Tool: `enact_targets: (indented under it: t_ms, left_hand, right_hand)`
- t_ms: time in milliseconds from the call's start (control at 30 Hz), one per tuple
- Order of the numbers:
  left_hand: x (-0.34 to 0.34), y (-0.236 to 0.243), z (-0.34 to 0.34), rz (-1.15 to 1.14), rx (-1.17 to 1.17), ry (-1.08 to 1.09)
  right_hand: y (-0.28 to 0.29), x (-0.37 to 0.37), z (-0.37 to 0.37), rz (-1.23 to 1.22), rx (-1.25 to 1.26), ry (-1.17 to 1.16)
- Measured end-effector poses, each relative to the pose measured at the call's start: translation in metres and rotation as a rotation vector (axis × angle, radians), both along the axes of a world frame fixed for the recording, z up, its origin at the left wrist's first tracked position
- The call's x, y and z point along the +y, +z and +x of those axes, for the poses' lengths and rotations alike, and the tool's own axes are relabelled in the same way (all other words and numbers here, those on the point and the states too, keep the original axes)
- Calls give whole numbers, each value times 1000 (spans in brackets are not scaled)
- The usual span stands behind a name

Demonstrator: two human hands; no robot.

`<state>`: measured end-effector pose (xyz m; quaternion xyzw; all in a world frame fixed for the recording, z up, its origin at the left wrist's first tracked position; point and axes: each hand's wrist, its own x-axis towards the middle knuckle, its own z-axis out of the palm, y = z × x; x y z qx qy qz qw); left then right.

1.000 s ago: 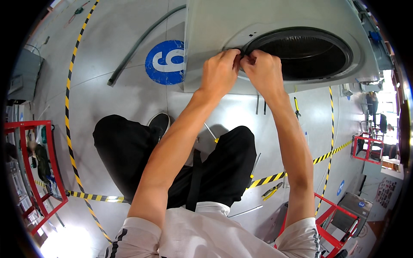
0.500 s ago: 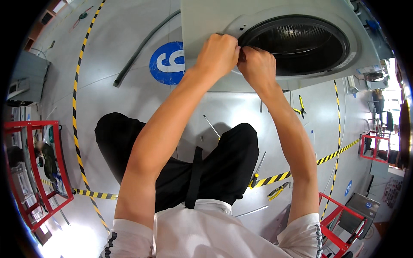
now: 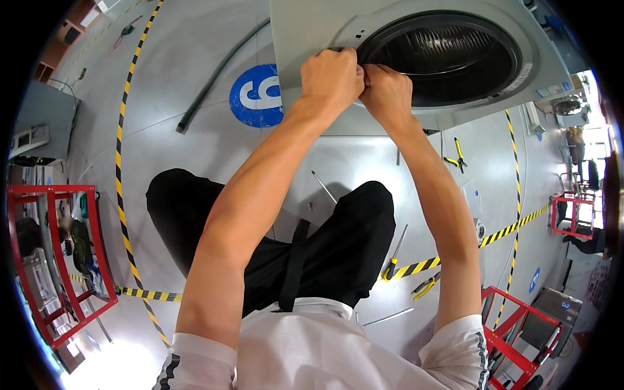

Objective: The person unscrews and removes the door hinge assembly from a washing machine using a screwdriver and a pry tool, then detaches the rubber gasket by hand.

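Note:
A pale grey washing machine [image 3: 299, 39] is in front of me, its round door opening facing up toward me with a metal drum [image 3: 435, 52] inside. A black rubber door seal [image 3: 448, 103] rings the opening. My left hand [image 3: 331, 78] is closed at the near left edge of this seal. Right beside it, almost touching, my right hand [image 3: 388, 92] is also closed on the seal's edge. Both sets of fingertips are hidden behind the knuckles, so the exact grip does not show.
A grey hose [image 3: 218, 78] lies on the floor to the left. Around my knees are a yellow-handled screwdriver [image 3: 392, 263], pliers [image 3: 459, 156], another pair of pliers [image 3: 426, 286] and a thin metal rod [image 3: 389, 316]. Red racks [image 3: 97, 240] stand at the sides, with striped floor tape [image 3: 120, 169] nearby.
The whole view has shifted slightly. Both hands stay closed together at the same part of the seal, with only a small change in the wrists.

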<state>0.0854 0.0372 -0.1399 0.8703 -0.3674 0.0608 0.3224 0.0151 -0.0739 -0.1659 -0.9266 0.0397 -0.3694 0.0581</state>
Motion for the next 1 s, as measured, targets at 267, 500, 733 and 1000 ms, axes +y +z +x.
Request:
enact_targets:
  t_ms: [267, 500, 733, 1000]
  left_hand:
    - [0, -5, -1, -2, -56, 65]
    - [4, -8, 0, -14, 16, 127]
    - [28, -65, -4, -155, 291, -17]
    - [-3, -106, -14, -604, 268, 3]
  right_hand:
    - [2, 6, 6, -5, 90, -107]
    - [7, 5, 5, 51, 191, -150]
    - [-8, -23, -19, 375, 160, 18]
    - [-30, -2, -14, 400, 35, -70]
